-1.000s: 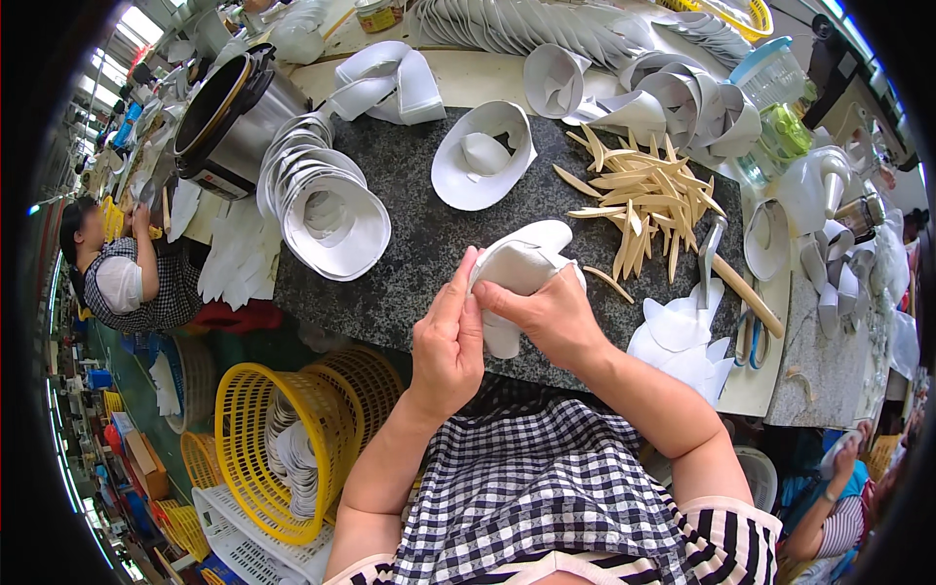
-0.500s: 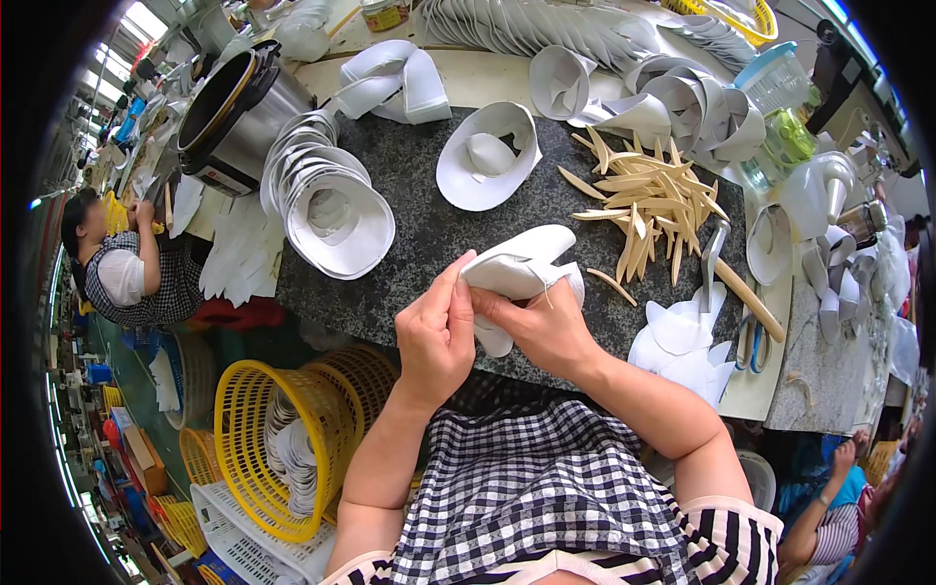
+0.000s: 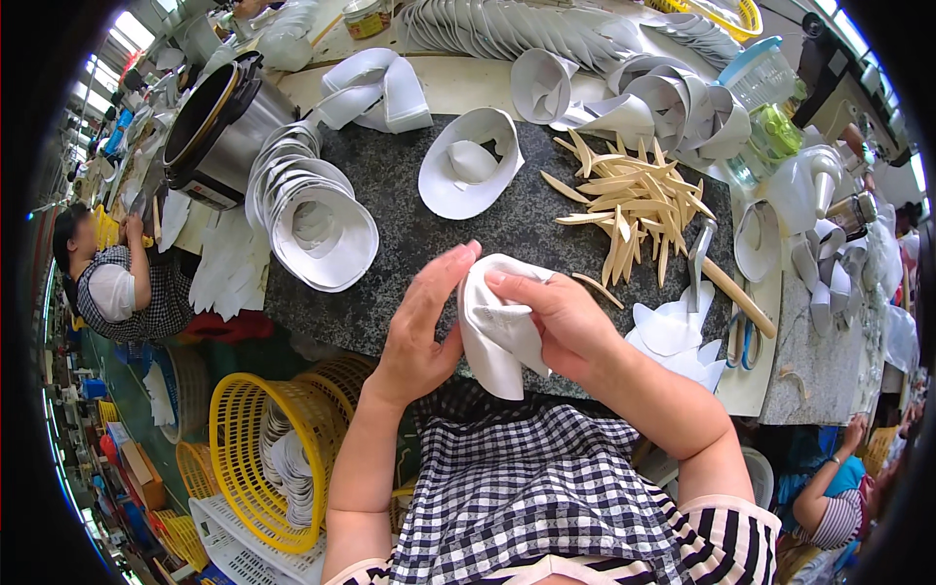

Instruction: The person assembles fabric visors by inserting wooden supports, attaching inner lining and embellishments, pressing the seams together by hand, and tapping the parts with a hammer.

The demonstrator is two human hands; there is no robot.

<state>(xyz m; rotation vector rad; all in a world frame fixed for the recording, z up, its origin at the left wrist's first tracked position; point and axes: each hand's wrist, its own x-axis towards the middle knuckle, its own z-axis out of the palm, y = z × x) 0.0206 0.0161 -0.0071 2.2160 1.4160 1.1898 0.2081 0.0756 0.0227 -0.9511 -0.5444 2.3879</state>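
In front of my apron, above the near edge of the dark stone slab [image 3: 390, 185], I have a white curved piece [image 3: 498, 346] that looks like a shoe upper. My right hand [image 3: 575, 327] grips it, thumb on top and the other fingers mostly hidden beneath. Along its left side my left hand [image 3: 417, 331] is held with fingers stretched out; whether the thumb touches the piece I cannot tell. A similar white piece [image 3: 473, 166] rests on the slab just beyond. To its left leans a nested stack of these pieces [image 3: 327, 244].
Tan curved strips [image 3: 634, 200] lie heaped on the right, beside a wooden-handled hammer [image 3: 736, 292], flat white cutouts [image 3: 673, 336] and blue-handled scissors [image 3: 749, 341]. A metal pot [image 3: 229, 132] stands at left. Below is a yellow basket [image 3: 219, 439] of white pieces; a co-worker [image 3: 117, 268] sits far left.
The white piece has turned so its narrow end points down toward me. My left hand has let go, its fingers straightening, while my right hand keeps hold. The view has shifted slightly.
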